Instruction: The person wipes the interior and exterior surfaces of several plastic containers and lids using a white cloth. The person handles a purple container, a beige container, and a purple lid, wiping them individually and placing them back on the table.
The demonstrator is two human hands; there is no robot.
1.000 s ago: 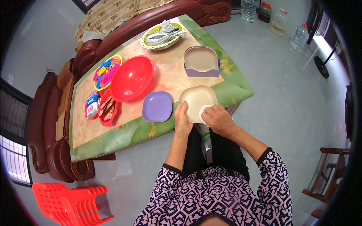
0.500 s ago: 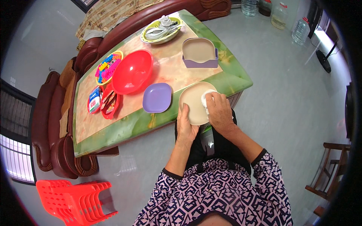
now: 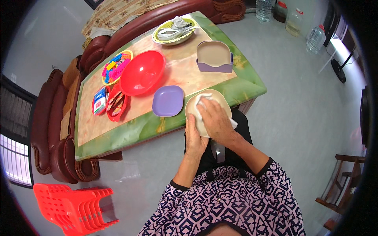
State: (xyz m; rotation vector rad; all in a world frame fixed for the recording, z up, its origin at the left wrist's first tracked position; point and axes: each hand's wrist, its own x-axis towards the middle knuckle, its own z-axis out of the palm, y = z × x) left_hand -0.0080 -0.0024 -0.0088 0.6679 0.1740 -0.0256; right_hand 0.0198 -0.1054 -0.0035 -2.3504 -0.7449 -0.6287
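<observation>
My left hand [image 3: 194, 137] grips the near-left rim of a beige plate [image 3: 220, 98], its thumb lying over the edge. Inside that plate my right hand [image 3: 214, 120] presses a white cloth [image 3: 201, 98] against the surface, and part of the cloth sticks out past the right rim. The plate is held up at the table's near edge, over my lap. Just left of it a purple plate [image 3: 168, 101] lies on the table. Farther back, a purple holder [image 3: 216, 67] has beige plates [image 3: 213, 53] standing in it.
On the marble-patterned table [image 3: 130, 143] are a red bowl [image 3: 143, 72], a basket of toy blocks [image 3: 117, 67], red dishes with packets [image 3: 117, 104], and a bowl with white cloth [image 3: 175, 31]. Stacked red stools [image 3: 75, 208] stand at lower left, water bottles [image 3: 315, 38] at upper right.
My right hand has slid the white cloth leftward from the plate's right side to its middle. The left hand keeps its hold on the rim. The view has shifted slightly.
</observation>
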